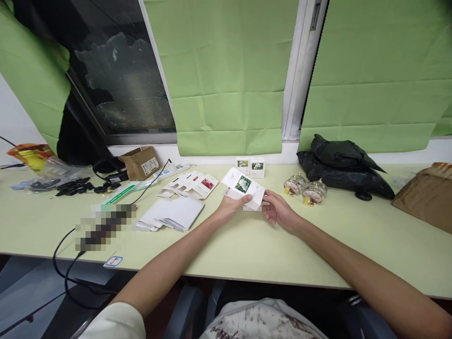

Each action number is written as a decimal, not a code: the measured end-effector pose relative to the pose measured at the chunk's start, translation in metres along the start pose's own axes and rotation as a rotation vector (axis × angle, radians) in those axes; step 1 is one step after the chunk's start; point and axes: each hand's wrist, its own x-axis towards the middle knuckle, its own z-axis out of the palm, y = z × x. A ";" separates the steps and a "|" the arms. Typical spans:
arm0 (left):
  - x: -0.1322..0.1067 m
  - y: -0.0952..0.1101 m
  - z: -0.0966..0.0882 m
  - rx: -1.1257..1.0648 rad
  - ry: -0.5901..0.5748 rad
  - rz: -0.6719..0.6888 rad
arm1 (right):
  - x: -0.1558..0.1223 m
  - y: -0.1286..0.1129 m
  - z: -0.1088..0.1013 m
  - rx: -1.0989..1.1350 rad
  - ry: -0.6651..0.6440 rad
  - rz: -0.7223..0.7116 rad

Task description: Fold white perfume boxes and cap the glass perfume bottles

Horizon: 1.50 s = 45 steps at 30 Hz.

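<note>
In the head view, a small white cardboard box (243,184) with a white-flower picture is tilted above the table between my two hands. My left hand (229,208) is closed on its lower left side, the thumb lying over the front face. At the box's right end is my right hand (280,210), fingers curled and pinching the edge. Part of another white piece shows beneath the box; I cannot tell whether it is separate. Left of my hands lie plain white flattened cartons (176,213) and, behind them, flattened cartons with pink and red pictures (203,183).
Two small white boxes (257,167) stand at the back. To the right are two clear ornate bottles (314,192), black plastic bags (344,172) and a brown parcel (429,197). An open brown box (141,163), a power strip (173,172) and black cables (58,249) occupy the left.
</note>
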 end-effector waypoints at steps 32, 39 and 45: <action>0.004 -0.005 0.000 -0.023 -0.041 0.043 | -0.003 -0.002 -0.002 0.032 -0.027 0.050; 0.001 -0.002 0.003 -0.035 -0.087 -0.019 | -0.005 -0.003 0.003 0.006 -0.028 0.062; 0.000 0.002 0.000 -0.158 -0.055 -0.136 | -0.004 -0.002 0.001 -0.005 -0.068 0.045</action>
